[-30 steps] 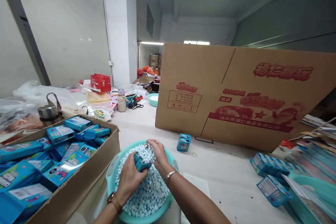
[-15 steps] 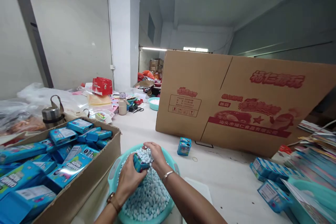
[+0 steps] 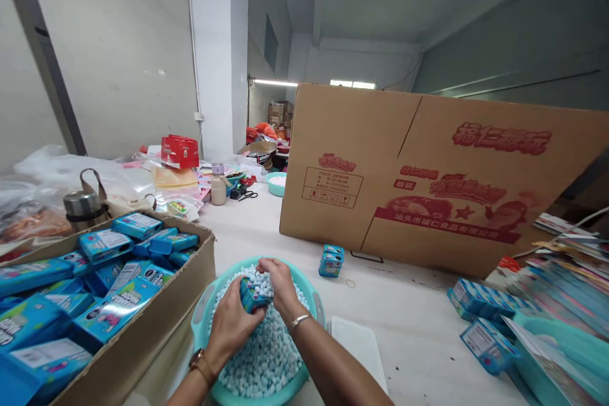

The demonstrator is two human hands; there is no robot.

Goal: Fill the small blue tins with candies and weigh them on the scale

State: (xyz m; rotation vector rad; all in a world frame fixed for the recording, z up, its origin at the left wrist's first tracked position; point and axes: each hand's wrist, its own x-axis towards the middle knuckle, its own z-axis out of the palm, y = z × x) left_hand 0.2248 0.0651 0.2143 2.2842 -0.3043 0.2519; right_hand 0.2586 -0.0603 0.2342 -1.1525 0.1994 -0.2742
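Note:
A teal plastic basin [image 3: 203, 311] heaped with small pale blue-white candies [image 3: 266, 355] sits on the table right before me. My left hand [image 3: 231, 323] grips a small blue box [image 3: 250, 296] over the pile. My right hand [image 3: 280, 282] cups a heap of candies against the box's open top, fingers curled around them. A watch is on my left wrist and a thin bracelet on my right.
An open cardboard carton [image 3: 143, 336] full of blue boxes stands at left. A big flattened printed carton [image 3: 428, 184] stands upright behind. One small blue box [image 3: 331, 261] sits on the table; more blue boxes [image 3: 480, 323] lie at right. A steel flask [image 3: 80, 206] and clutter are far left.
Both hands stay over the basin with the box; the right hand has shifted slightly, pressing candies at the box. The view tilted a little.

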